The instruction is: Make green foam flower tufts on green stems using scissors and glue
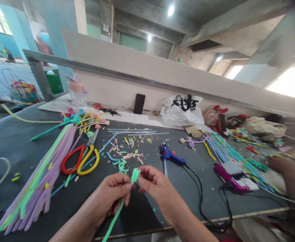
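Dark bench point(185, 196): left hand point(113, 192) pinching green stem point(114, 220), right hand point(156, 188) its tuft point(135, 174); probably light, pliable, best held below the tuft.

Green stem point(115, 220) fuzzy, matt; scissor handles point(97, 157) smooth plastic; glue gun point(174, 157) plastic; tabletop point(187, 188) matt.

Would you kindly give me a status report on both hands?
Left hand pinching green stem; right hand at its bunched tip. Scissors, glue gun lying beyond, untouched.

Here's my bare, ungloved left hand point(115, 191), now my right hand point(153, 184), bare too, and uncovered forearms point(79, 220) tapering towards slimmer wrists point(173, 207)!
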A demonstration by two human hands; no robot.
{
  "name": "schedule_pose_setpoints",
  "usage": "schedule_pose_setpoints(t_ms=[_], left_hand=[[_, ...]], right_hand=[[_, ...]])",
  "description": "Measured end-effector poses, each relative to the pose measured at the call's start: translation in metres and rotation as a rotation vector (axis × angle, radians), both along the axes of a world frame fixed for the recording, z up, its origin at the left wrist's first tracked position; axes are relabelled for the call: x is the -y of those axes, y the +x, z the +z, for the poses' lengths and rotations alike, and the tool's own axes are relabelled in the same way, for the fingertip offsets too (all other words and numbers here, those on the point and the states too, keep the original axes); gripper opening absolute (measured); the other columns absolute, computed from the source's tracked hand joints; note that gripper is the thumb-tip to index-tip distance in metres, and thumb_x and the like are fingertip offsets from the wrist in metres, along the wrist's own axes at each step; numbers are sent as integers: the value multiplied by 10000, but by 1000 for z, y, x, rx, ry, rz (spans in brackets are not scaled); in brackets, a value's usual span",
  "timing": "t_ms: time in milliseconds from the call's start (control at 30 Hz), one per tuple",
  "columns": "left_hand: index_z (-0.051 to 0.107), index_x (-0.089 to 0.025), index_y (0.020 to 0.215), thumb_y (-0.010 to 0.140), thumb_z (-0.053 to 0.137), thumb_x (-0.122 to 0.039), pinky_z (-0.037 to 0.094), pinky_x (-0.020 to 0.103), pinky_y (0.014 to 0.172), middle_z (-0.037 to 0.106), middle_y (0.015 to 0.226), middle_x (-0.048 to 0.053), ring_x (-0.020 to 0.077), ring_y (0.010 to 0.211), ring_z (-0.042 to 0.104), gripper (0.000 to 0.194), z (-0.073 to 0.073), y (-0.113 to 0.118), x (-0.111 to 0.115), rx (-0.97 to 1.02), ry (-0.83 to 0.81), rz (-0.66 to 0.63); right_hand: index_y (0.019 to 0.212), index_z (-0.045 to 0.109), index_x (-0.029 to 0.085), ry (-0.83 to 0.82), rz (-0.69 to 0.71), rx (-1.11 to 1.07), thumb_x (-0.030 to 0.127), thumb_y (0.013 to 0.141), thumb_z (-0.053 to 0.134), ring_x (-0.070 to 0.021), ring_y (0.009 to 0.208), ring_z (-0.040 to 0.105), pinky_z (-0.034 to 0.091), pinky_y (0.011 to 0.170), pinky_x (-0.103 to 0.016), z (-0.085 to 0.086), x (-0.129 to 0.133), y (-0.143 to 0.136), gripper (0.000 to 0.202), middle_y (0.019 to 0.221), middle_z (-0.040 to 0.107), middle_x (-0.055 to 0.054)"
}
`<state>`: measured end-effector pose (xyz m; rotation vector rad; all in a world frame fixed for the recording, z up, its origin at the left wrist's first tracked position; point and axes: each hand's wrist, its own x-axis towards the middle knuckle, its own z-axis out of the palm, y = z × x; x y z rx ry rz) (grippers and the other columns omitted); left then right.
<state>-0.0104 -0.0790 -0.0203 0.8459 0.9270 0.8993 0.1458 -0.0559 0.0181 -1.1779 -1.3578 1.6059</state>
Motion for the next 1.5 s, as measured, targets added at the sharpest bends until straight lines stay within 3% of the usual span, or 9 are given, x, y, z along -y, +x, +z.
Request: schedule_pose_setpoints(t_ms=[200,467,667,833,967,1133,1233,1333,1500], left_hand=[[518,-169,690,742,619,-394,160,141,278,544,458,-58,8,258,304,252,-1,0,0,17,2,-5],[542,-167,719,730,617,-399,162,140,277,534,450,-61,10,257,292,244,-1,1,0,-6,2,14],[534,-170,706,722,613,-402,151,143,268,529,450,-57,14,250,283,246,-1,4,0,-18,19,50],[511,-176,648,714,594,-428,176,141,265,513,417,-61,27,245,304,273,8,10,0,-146,40,190],[562,-168,670,724,563,-433,175,145,287,392,289,-82,40,244,264,271,25,9,-8,-260,95,228],[546,-167,677,702,593,-391,212,159,311,428,329,-77,46,281,289,230,41,6,-26,-204,177,313],[544,-158,672,693,617,-376,194,160,326,460,374,-66,43,311,308,232,40,5,-32,-168,193,353],[542,-141,658,667,670,-312,223,150,372,579,540,-21,26,388,342,214,33,4,-32,-98,212,366],[533,-164,745,702,669,-282,311,154,441,597,600,-16,54,475,449,186,19,2,-31,193,123,255]], right_hand=[[909,575,168,26,-10,-8,319,651,727,-122,719,517,424,648,-248,-5,0,-3,335,769,578,11],[910,582,181,82,-27,12,310,636,719,-126,699,523,424,614,-248,-24,-12,-1,332,757,562,13],[936,564,186,76,-15,-7,314,644,721,-132,720,514,430,645,-263,-19,-10,-2,354,807,554,2],[1011,544,220,151,-127,-44,347,736,650,-121,778,495,417,702,-251,-14,-7,5,322,957,533,-7],[988,532,201,167,-126,-50,380,761,636,-101,722,497,430,674,-236,-17,-9,2,308,901,527,-1],[805,484,173,62,79,-68,643,610,648,-23,377,362,307,356,-168,-33,-4,-20,534,640,510,53],[736,447,191,-80,168,-110,672,530,674,-12,271,294,219,281,-158,-45,1,-30,570,493,471,96],[708,460,183,-167,173,-155,622,589,676,-15,267,301,192,284,-149,-57,3,-32,503,444,493,84],[721,524,162,-177,172,-186,608,612,666,-35,282,325,202,328,-155,-66,3,-31,481,411,516,56]])
